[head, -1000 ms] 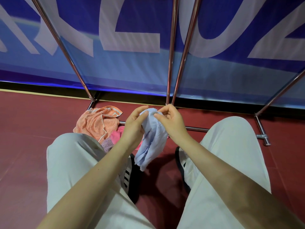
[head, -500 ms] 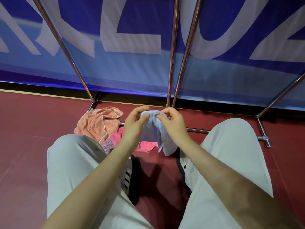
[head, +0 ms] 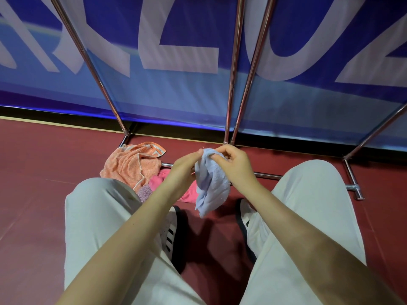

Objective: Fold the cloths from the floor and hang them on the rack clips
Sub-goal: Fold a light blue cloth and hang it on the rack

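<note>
Hands meet at the top edge of the light blue cloth (head: pixel 211 183), held up over the red floor (head: pixel 33 183) between the person's knees. Left hand (head: pixel 184 172): fingers pinching the cloth's upper left corner. Right hand (head: pixel 234 167): fingers curled, thumb and forefinger pinching the upper right part of the same edge. I see the cloth hanging bunched and crumpled, its lower end free above the floor, between the two shoes. I log an orange cloth (head: pixel 132 166) crumpled on the floor by the left knee, touching the rack's base bar; a pink cloth (head: pixel 163 183) lies just beside it, partly hidden by the left forearm. Rack poles (head: pixel 231 84) rise in front of a blue banner (head: pixel 176 40); no clips in view
</note>
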Demonstrator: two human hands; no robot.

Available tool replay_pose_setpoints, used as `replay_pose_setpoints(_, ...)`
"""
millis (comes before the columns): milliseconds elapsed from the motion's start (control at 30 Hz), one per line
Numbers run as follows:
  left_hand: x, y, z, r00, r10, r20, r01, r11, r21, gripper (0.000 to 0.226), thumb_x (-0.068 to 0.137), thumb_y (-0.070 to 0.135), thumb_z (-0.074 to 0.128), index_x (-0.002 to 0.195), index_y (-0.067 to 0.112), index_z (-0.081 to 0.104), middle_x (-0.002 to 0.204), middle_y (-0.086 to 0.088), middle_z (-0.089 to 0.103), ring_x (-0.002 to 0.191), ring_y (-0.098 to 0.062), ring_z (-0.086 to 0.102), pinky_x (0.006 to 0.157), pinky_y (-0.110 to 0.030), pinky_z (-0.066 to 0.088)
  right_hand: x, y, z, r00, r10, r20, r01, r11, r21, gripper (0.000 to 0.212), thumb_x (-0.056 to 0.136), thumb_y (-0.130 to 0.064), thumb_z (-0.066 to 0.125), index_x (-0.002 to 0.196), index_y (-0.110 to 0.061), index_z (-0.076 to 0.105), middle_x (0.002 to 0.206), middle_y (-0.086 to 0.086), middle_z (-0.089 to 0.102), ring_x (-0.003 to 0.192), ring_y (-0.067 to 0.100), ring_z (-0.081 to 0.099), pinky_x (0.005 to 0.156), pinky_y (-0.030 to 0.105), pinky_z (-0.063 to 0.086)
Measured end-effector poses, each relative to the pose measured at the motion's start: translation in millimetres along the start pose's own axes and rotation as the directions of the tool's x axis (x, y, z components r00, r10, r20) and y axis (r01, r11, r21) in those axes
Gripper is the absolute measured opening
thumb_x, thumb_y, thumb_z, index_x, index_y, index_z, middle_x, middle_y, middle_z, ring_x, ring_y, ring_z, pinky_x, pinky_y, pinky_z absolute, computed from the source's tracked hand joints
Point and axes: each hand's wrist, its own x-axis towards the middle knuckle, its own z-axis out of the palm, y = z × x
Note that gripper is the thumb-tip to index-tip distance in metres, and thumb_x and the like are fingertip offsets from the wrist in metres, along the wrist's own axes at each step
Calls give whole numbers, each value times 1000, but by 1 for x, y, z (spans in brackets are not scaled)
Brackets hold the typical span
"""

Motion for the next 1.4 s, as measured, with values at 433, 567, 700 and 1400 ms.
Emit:
replay_pose_setpoints(433,-5,4,-2,975,129,-182,-157,977,-148,24,98,16,52,79,11,66,71,-6,63,66,-18,58,66,-28,48,-1,7,3,997,-19,70,31,985,-172,16,85,-18,69,99,-15,76,89,-7,73,79,3,62,75,15,47)
replay_pose_setpoints(567,-8,5,2,959,167,-229,-208,964,-168,23,98,17,51,79,11,63,67,0,62,62,-12,57,61,-22,48,0,7,0,998,-63,-24,57,980,-190,16,87,-16,67,101,-15,76,96,-5,74,87,0,63,80,11,46)
replay_pose_setpoints(700,-5,6,2,942,148,-301,-214,956,-199,30,99,17,49,70,16,56,54,10,55,52,-2,52,53,-16,44,3,8,-5,991,-32,-132,3,977,-215,16,89,-20,64,95,-10,75,90,0,74,86,13,66,82,24,50)
replay_pose_setpoints(1400,-9,3,23,972,125,-200,-151,981,-123,31,92,19,58,103,-9,65,90,-15,57,82,-18,54,67,-23,46,9,-12,12,999,-18,-34,18,1000,-16,5,89,-12,60,84,-13,58,76,-4,61,72,6,55,71,26,47)
